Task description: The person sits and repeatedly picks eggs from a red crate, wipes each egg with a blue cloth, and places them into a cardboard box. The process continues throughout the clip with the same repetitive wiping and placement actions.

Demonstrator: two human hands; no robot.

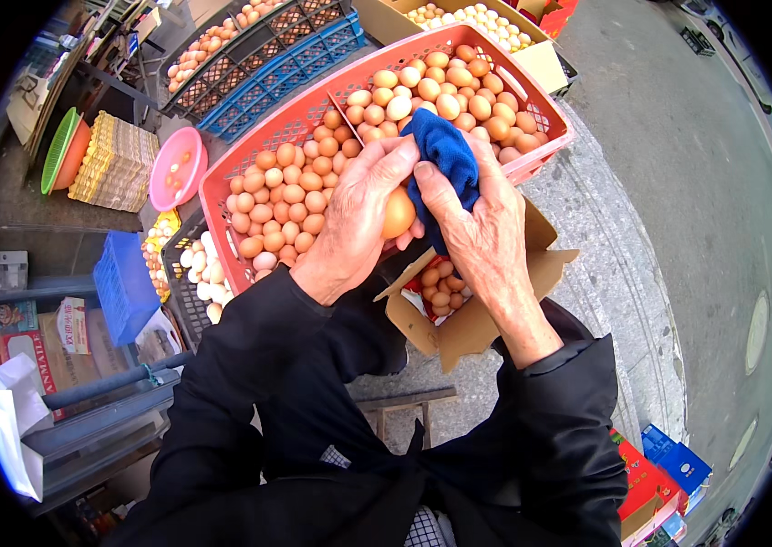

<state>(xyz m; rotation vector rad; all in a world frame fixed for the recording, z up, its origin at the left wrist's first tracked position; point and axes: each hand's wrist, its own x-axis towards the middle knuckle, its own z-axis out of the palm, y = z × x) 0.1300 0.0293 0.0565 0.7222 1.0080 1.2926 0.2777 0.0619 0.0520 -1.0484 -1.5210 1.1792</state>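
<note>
My left hand (362, 212) holds a brown egg (398, 214) between its thumb and fingers, in front of my chest. A blue cloth (446, 171) is gripped in my right hand (481, 212) and lies against the egg's right side. Both hands are above the near edge of a large red plastic crate (386, 65), which is divided in two and filled with brown eggs (290, 195). Below my right hand, an open cardboard box (475, 335) contains more brown eggs (442, 290); my hand and the cloth hide part of it.
Black and blue crates (283, 75) with eggs stand behind at the left. A pink basin (179, 167), stacked egg trays (114, 161) and a blue basket (127, 287) are on the left. A carton of pale eggs (540, 65) is beyond the red crate. Bright boxes (676, 461) lie at lower right.
</note>
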